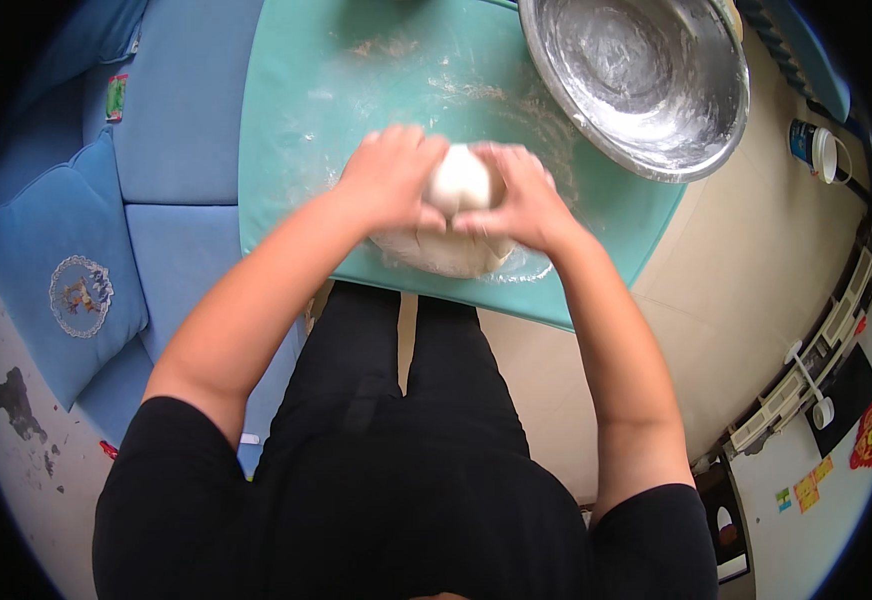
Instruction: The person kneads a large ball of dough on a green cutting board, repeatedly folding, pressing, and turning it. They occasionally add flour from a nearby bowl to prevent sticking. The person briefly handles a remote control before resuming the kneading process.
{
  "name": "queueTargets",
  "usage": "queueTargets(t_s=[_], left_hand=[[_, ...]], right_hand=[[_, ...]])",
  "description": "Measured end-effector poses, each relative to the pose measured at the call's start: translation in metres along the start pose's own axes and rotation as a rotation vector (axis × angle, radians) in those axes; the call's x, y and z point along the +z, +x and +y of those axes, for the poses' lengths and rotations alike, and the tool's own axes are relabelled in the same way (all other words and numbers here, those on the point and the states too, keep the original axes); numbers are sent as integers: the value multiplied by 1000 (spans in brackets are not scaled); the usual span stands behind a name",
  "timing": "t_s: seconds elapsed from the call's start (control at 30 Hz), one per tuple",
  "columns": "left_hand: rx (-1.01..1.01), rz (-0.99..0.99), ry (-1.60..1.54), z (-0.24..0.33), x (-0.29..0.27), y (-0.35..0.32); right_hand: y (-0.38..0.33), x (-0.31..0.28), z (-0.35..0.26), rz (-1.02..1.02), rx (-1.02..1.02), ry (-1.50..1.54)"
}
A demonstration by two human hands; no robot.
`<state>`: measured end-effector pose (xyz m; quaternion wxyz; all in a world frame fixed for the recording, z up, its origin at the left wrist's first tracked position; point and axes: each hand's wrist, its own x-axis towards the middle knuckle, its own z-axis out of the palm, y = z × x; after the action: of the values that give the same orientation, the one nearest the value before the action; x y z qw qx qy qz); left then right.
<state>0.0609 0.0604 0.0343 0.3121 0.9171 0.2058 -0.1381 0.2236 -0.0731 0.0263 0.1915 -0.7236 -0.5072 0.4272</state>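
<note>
We see the green table (296,120) first, its top smeared with flour (476,92). The basin (691,110) stands at its far right, tilted in our view and apart from our hands. The dough (441,253) sits on the table close to the near edge, in front of our body. Its lower bulk lies wider left to right than it is deep, as far as we can see, while a paler, rounded part rises between our palms; we cannot tell whether the two are one piece.

Our left hand (393,180) and right hand (524,200) close around that paler part from opposite sides, gripping it between them. Neither is clearly nearer: both touch it, and it lies about midway. The bulk lies on our side of the grip, below the wrists' line. Smallest of all, the thumbs (424,218) point inward along the near side, tips almost meeting; motion blurs the fingers.
</note>
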Motion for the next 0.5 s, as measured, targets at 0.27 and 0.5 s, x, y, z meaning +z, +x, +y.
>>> queueTargets(t_s=[0.27,0.5], left_hand=[[-180,204,156,29,75,-76],[-104,491,366,-27,103,-36]], right_hand=[[-69,72,-28,204,133,-404],[-20,81,14,272,61,-568]])
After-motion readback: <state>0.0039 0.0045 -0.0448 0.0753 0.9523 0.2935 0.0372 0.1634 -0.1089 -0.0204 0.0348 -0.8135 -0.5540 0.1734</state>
